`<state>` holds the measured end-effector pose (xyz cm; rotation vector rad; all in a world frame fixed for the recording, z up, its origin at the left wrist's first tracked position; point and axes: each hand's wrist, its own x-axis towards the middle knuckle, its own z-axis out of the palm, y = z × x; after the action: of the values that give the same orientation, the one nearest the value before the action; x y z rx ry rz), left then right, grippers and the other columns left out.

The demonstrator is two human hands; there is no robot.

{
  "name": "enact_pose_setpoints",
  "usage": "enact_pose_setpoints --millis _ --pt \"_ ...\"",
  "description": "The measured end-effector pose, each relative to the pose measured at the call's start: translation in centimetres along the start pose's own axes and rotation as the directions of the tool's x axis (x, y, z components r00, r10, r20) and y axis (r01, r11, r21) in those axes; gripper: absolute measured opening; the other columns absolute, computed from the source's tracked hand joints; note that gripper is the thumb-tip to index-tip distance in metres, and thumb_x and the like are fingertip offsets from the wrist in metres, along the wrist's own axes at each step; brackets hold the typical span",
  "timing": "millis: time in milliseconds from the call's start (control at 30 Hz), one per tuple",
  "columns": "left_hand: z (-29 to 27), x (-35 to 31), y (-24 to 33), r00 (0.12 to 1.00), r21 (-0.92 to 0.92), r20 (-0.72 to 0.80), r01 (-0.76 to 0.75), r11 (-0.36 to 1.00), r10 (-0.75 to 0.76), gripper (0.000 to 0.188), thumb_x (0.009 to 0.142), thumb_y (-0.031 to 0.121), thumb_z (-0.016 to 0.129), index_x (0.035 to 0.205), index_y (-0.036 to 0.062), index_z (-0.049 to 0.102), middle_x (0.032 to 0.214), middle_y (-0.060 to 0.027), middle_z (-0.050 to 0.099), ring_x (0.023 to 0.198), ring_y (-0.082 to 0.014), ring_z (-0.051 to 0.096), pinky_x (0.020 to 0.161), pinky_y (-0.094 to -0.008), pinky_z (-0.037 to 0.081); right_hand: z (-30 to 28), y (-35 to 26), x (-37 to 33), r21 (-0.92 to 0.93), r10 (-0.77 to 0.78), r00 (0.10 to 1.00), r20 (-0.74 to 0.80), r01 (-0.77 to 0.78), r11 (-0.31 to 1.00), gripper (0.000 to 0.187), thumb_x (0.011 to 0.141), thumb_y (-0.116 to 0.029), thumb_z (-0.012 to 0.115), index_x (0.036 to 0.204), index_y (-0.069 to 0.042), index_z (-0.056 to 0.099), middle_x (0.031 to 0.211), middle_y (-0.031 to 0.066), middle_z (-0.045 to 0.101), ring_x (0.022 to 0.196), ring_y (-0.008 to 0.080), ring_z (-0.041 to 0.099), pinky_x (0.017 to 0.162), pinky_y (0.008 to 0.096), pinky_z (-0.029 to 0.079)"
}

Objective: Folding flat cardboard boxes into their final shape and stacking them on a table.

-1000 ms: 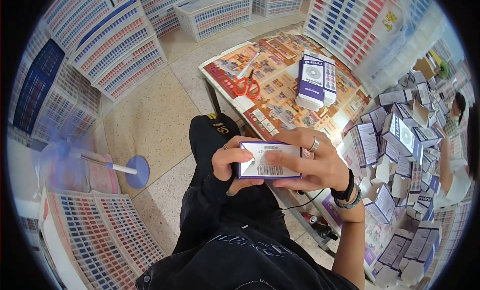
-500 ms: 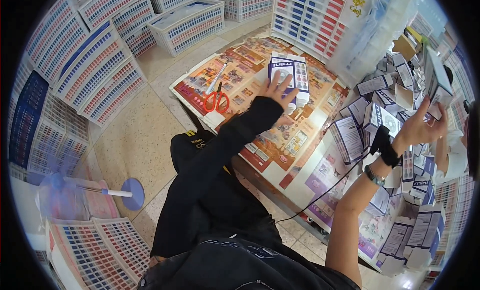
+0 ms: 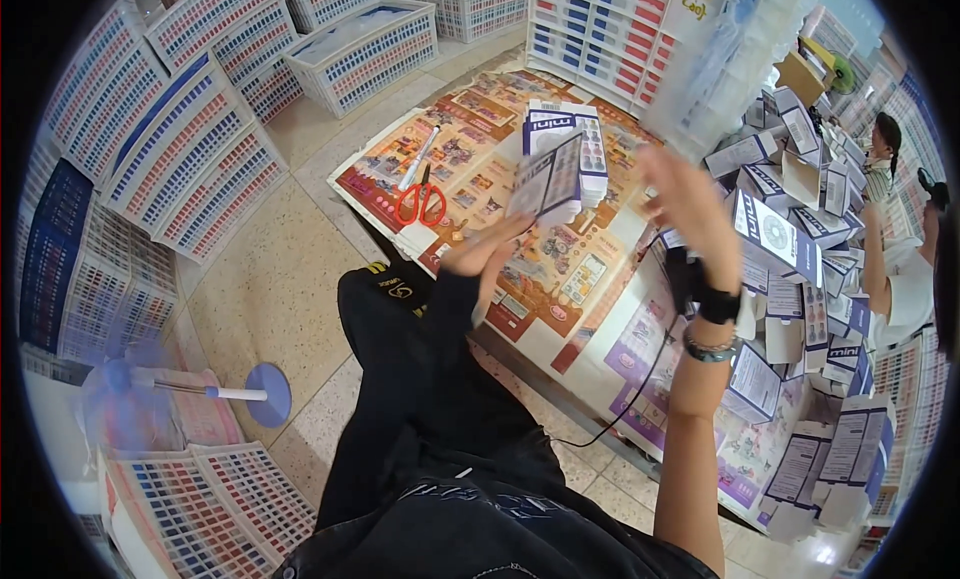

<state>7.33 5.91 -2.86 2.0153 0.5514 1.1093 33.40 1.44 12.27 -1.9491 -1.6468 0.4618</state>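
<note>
While the table [image 3: 592,364] spans the view from 12 to 4 o'clock, a heap of purple-and-white boxes [image 3: 770,234] covers its far right side at 3 o'clock. The right forearm [image 3: 690,469], bare, rises from the lower edge at 5 o'clock and stands nearly vertical, with a dark wristband [image 3: 718,306] at the wrist. The left forearm [image 3: 455,309], in a black sleeve, extends upward from the lap toward the table's near edge, ending close to the centre of the view. Next in size, a stack of cartons [image 3: 590,144] rests on the table at 1 o'clock. The right hand [image 3: 690,204], at 2 o'clock, is open and blurred, fingers extended toward 11 o'clock; no object is visible in it. The left hand [image 3: 482,254], just below the centre-to-1-o'clock line, is closed on one edge of a carton [image 3: 558,179]; the exact finger placement is blurred. This carton is tilted, at 1 o'clock, in front of the stack; contact between the two cannot be determined. At 11 o'clock lie red-handled scissors [image 3: 422,188], and just beyond them a slim white tool [image 3: 420,156].
</note>
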Motion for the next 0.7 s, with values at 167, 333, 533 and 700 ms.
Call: enact_pose_setpoints --millis 167,333,533,700 --pt "-0.6 -6.9 8.2 0.967 0.325 -0.162 -0.136 0.936 0.196 0.059 0.057 -0.01 0.072 0.113 0.0051 0.068 0.122 -0.0197 0.061 0.121 -0.045 0.051 0.098 -0.0461 0.048 5.9 -3.9 -1.2 0.692 -0.353 0.907 0.231 0.102 0.715 0.058 0.096 -0.009 0.049 0.148 -0.013 0.022 0.117 0.0123 0.058 0.086 0.0135 0.063 0.064 0.0232 0.054" --pt "-3.2 -9.7 10.2 0.92 0.53 -0.124 -0.255 0.809 0.372 0.047 0.061 0.015 0.077 0.107 0.0068 0.071 0.116 -0.0146 0.063 0.115 -0.042 0.056 0.091 -0.0428 0.052 6.4 -8.2 -5.8 0.838 -0.49 0.857 0.161 0.143 0.526 0.064 0.094 0.001 0.041 0.151 -0.013 0.015 0.126 0.0145 0.055 0.099 0.0138 0.06 0.073 0.0227 0.052" --pt "-4.1 -15.3 8.5 0.939 0.165 -0.335 -0.03 0.986 0.084 0.072 0.069 0.05 0.074 0.124 0.0062 0.059 0.14 -0.0177 0.039 0.126 -0.0362 0.043 0.099 -0.0427 0.046 7.4 -10.0 -8.8 0.802 -0.537 0.842 0.056 0.282 0.527 0.074 0.086 0.014 0.051 0.147 -0.006 0.014 0.132 0.0196 0.051 0.107 0.021 0.061 0.08 0.0285 0.054" --pt "-3.4 -10.9 12.3 0.857 -0.882 -0.45 -0.383 0.275 -0.251 0.112 0.075 0.066 0.064 0.151 0.01 0.004 0.151 -0.0203 0.021 0.134 -0.0353 0.034 0.107 -0.0492 0.034 9.9 -10.2 -10.8 0.726 -0.667 0.685 0.292 0.295 0.621 0.07 0.084 0.015 0.057 0.143 -0.006 0.026 0.122 0.0124 0.055 0.099 0.0181 0.063 0.075 0.0267 0.054"
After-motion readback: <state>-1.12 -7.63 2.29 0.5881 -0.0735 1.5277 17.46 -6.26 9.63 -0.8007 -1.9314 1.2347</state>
